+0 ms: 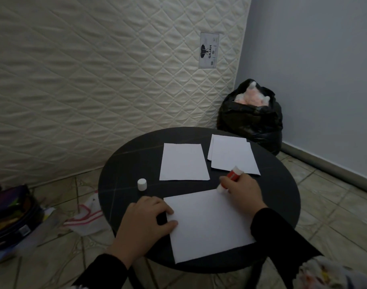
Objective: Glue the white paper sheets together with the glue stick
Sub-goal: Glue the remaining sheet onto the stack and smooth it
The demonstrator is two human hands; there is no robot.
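Head view: a round dark table (124, 163) is seen from above; three lots of white paper are laid on it. The near sheet (207, 224) lies at the front edge; a single sheet (183, 161) lies beyond it at centre; a small stack (232, 154) of sheets, edges fanned, lies at the far right. The left hand (145, 222) is laid on the near sheet's left edge, fingers curled and pressed down to pin it; nothing is enclosed in it. The right hand (241, 191) is closed around the glue stick (230, 178), which is held slanted, its lower white end touching or just above the near sheet's far right corner; actual contact cannot be told. The cap (141, 184) is off and stands upright on the table, left of the single sheet and apart from all paper.

Progress, as judged: the stick is uncapped and brought to the first corner; gluing is at its start; no glue trace is discernible on the near sheet, though white on white would hardly show. No two sheets are seen joined; whether the stack is already bonded cannot be told. Left to do: the sheet to be coated, a second sheet laid over and pressed, the cap replaced.
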